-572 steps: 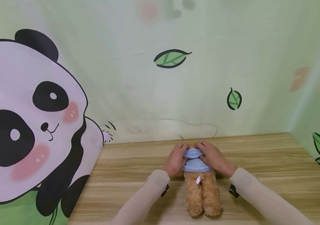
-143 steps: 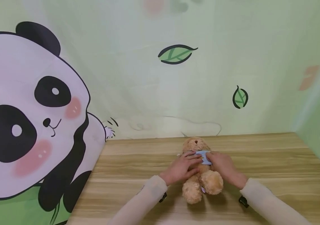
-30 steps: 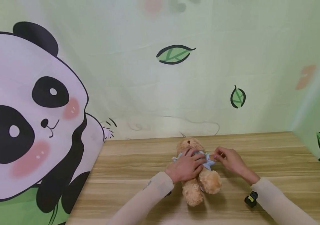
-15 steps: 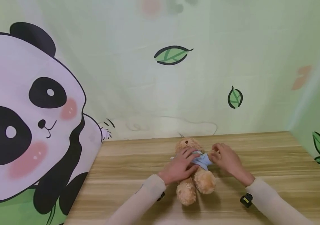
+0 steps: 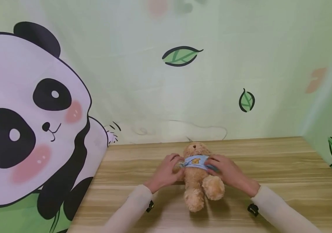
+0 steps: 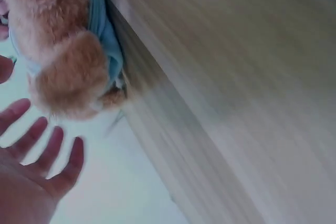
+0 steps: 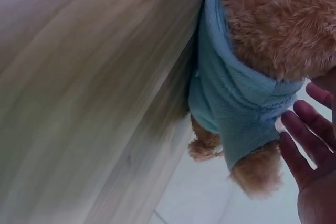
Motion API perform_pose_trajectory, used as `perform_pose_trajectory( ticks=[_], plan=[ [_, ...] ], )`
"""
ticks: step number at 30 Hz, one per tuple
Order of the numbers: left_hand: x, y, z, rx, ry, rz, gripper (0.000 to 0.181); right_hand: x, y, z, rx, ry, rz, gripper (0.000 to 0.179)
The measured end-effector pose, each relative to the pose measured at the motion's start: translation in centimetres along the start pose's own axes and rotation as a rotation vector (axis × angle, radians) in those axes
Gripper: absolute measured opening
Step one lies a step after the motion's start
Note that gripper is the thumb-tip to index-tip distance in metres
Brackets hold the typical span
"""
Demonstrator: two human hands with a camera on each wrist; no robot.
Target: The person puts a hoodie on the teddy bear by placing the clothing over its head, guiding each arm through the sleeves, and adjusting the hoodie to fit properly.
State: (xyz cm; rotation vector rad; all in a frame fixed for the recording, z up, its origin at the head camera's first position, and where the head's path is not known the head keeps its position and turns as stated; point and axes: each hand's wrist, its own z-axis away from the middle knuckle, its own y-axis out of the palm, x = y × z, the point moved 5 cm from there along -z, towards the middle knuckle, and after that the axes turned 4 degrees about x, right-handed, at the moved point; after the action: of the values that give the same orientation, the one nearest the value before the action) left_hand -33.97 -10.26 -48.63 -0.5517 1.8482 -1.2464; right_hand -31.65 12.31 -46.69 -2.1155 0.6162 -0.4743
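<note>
A brown teddy bear (image 5: 194, 186) lies on its back on the table, head toward the wall. Around its chest is a light blue shirt (image 5: 194, 162) with a yellow animal face on the front; the belly below it is bare. My left hand (image 5: 167, 171) is beside the bear's arm on the left. In the left wrist view its fingers are spread, apart from that furry arm (image 6: 73, 80). On the other side my right hand (image 5: 228, 170) has its fingertips at the shirt. The right wrist view shows these fingers loosely extended beside the blue sleeve (image 7: 244, 135), from which a paw (image 7: 257, 174) pokes out.
The wood-grain table (image 5: 136, 161) reaches back to a pale green cloth wall (image 5: 142, 97) printed with leaves and a large panda (image 5: 58, 136). Each wrist carries a small black device; the one on the right wrist (image 5: 252, 209) shows under the sleeve.
My left hand has moved off the bear's chest to its left side, uncovering the printed shirt front. My right hand has gone from pinching at the bear's arm end to the shirt's side.
</note>
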Motion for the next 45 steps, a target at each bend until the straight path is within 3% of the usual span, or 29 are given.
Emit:
perform_pose_trajectory(
  ticks=[3,7,9,12,15,17,20,22,25,29,35,39,45],
  plan=[
    [1.0,0.0,0.9,0.077,-0.082,0.043,0.044,0.3,0.1,-0.3,0.028,0.003,-0.011,0.023],
    [1.4,0.6,1.4,0.16,-0.076,0.076,0.043,0.5,0.3,-0.5,0.061,0.017,-0.013,0.026],
    [1.5,1.1,1.5,0.161,-0.073,0.129,0.04,0.7,0.4,-0.6,0.06,0.024,-0.011,0.027],
    [1.6,1.5,1.4,0.117,-0.13,0.254,0.036,0.9,0.5,-0.6,0.042,0.027,-0.007,0.027],
    [1.9,1.6,1.4,0.076,-0.212,0.457,0.037,1.1,0.5,-0.5,0.017,0.033,-0.013,0.025],
    [2.2,1.9,1.4,0.083,-0.241,0.661,0.039,1.2,0.5,-0.4,-0.006,0.033,-0.031,0.024],
    [2.4,2.2,1.5,0.144,-0.241,0.916,0.04,1.1,0.4,-0.1,-0.033,0.029,-0.058,0.026],
    [2.4,2.4,1.4,0.194,-0.218,0.973,0.039,0.9,0.5,0.0,-0.046,0.024,-0.066,0.026],
    [2.1,2.4,1.0,0.21,-0.156,0.839,0.037,0.7,0.7,0.1,-0.045,0.019,-0.074,0.027],
    [1.3,2.4,0.0,0.166,-0.071,0.679,0.029,0.4,1.0,0.3,-0.037,0.021,-0.063,0.026],
    [0.6,2.8,-0.9,0.215,-0.035,0.68,0.02,0.1,1.1,0.6,-0.006,0.068,-0.045,0.026],
    [0.5,2.7,-1.2,0.254,-0.041,0.615,0.03,0.0,1.1,0.8,0.019,0.096,-0.048,0.025],
    [1.3,3.1,-1.3,0.332,-0.034,0.648,0.047,0.0,1.0,0.7,0.05,0.12,-0.046,0.025]
  ],
)
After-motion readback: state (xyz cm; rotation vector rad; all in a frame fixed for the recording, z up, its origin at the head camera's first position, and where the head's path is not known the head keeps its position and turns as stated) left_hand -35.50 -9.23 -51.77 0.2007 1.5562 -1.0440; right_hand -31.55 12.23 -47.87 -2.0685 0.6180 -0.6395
